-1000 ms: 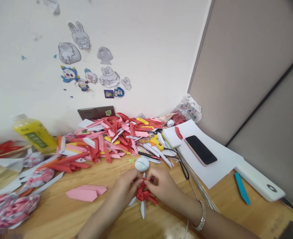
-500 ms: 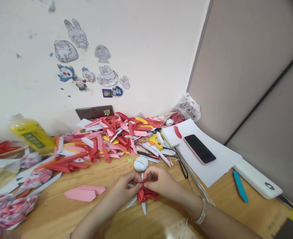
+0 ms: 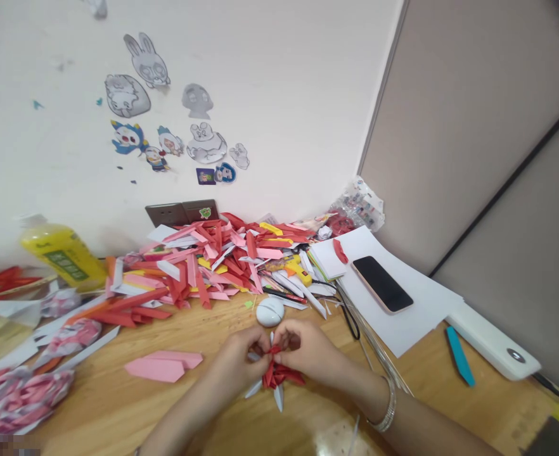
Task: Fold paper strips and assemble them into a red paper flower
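A red and white folded-paper piece (image 3: 279,377) is held between both hands above the wooden table, its white points sticking out below and to the left. My left hand (image 3: 246,358) pinches its red upper part from the left. From the right, my right hand (image 3: 305,348) grips the same red part with thumb and index finger. Just beyond the fingers sits a white mouse-shaped object (image 3: 270,311). Two pink folded papers (image 3: 163,365) lie left of my left hand. A bracelet circles my right wrist.
A heap of folded paper strips (image 3: 213,259) lines the wall, with a yellow glue gun (image 3: 298,271) in it. A yellow bottle (image 3: 63,253) stands at left. On the right are a phone (image 3: 382,284) on white sheets, a white device (image 3: 493,342) and a teal strip (image 3: 460,356).
The red tip between my fingers shows more and looks bulkier. Both hands stay nearly in place, and the whole view has shifted slightly.
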Available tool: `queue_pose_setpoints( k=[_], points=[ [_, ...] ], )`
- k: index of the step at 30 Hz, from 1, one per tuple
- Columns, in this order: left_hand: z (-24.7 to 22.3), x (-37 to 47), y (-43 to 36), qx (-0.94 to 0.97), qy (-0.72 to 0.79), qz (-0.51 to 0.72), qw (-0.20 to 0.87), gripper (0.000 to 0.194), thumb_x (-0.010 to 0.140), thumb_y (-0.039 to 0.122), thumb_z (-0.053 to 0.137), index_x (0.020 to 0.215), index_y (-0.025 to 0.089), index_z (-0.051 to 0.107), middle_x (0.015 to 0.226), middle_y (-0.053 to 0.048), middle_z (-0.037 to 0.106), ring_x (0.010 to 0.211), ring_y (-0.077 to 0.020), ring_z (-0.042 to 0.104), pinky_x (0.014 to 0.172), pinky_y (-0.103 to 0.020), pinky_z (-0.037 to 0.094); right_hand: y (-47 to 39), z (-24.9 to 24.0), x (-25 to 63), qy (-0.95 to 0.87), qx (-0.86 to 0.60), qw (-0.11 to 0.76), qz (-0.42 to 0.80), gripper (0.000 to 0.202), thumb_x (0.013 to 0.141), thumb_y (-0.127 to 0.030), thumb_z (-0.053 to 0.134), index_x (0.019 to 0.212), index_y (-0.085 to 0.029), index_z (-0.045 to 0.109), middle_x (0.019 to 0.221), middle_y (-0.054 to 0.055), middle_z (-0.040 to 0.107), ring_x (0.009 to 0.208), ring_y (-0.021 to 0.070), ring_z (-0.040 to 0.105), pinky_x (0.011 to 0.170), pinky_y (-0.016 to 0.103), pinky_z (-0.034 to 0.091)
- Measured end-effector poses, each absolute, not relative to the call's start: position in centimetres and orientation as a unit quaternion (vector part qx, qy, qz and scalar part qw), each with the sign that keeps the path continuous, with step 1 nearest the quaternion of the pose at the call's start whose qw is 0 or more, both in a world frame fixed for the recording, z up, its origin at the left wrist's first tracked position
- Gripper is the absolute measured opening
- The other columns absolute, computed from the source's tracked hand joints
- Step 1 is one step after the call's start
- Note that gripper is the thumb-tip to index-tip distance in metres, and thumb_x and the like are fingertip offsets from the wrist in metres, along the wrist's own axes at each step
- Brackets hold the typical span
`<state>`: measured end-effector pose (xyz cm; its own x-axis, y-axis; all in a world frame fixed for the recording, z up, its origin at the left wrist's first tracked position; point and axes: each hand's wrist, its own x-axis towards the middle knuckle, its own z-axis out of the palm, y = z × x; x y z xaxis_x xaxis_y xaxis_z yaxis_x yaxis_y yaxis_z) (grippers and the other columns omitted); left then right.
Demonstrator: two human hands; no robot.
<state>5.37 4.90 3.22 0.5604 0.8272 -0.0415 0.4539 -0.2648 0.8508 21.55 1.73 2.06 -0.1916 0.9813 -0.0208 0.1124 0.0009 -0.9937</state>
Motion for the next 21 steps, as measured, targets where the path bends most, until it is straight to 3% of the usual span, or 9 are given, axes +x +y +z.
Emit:
queue_pose_setpoints(
  k=[12,17,21],
  points=[
    [4.5,5.4,4.2,0.78,0.451,0.183,0.394,0.013,0.07,0.021,0.051,0.057,0.02,0.054,0.054,0.004,0.056,0.054,-0.014,0.052,0.051,-0.023,0.035,1.4,2.0,20.9,-0.608,-0.53,0.41,0.426,0.02,0.058,0.003,0.055,0.063,-0.016,0.059,0.057,-0.005,0.056,0.054,0.0088,0.05,0.05,0.017,0.037],
    [5.0,4.8,4.9,0.724,0.409,0.182,0.525,0.006,0.069,0.023,0.054,0.07,0.02,0.058,0.069,0.001,0.064,0.069,-0.0177,0.06,0.065,-0.027,0.044,1.2,2.4,21.0,-0.664,-0.516,0.423,0.338,0.024,0.06,0.005,0.051,0.061,-0.018,0.059,0.063,-0.004,0.057,0.061,0.0106,0.052,0.056,0.019,0.038],
    [4.7,4.7,5.6,0.65,0.397,0.22,0.61,0.019,0.071,0.037,0.059,0.077,0.019,0.058,0.074,0.0,0.065,0.078,-0.02,0.061,0.073,-0.031,0.046,1.0,3.1,21.0,-0.699,-0.489,0.429,0.295,0.025,0.063,0.005,0.054,0.065,-0.018,0.062,0.071,-0.002,0.06,0.072,0.013,0.055,0.067,0.022,0.04]
  ],
)
